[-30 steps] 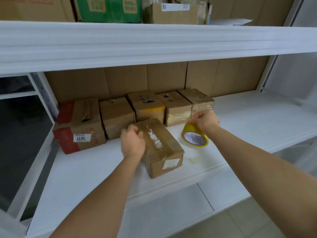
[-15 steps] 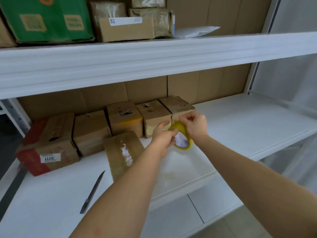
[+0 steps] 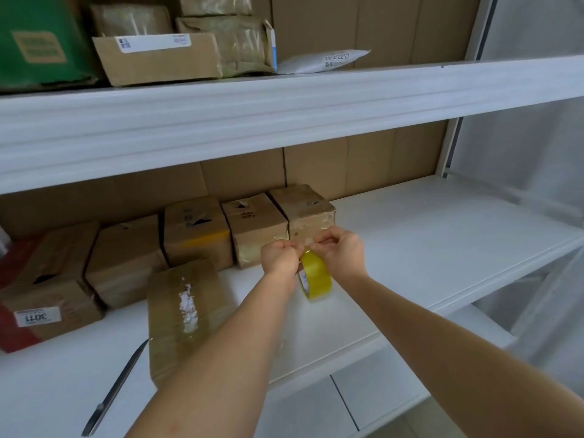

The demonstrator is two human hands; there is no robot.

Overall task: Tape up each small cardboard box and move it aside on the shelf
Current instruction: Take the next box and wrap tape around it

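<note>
Head view is showing the person working the tape [image 3: 316, 276] above the shelf [image 3: 442, 248]: left hand [image 3: 279, 257] and right hand [image 3: 343, 252] are both pinching at its top, apparently picking for the loose end. Five boxes [image 3: 196, 232] are sitting along the back wall, seemingly taped already. One box [image 3: 183, 311] is lying in front, apparently awaiting fresh tape; a knife [image 3: 117, 387] is lying beside it.

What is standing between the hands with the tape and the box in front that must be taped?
Nothing visible: both hands hold the yellow tape roll above bare shelf, right of the front box.
</note>
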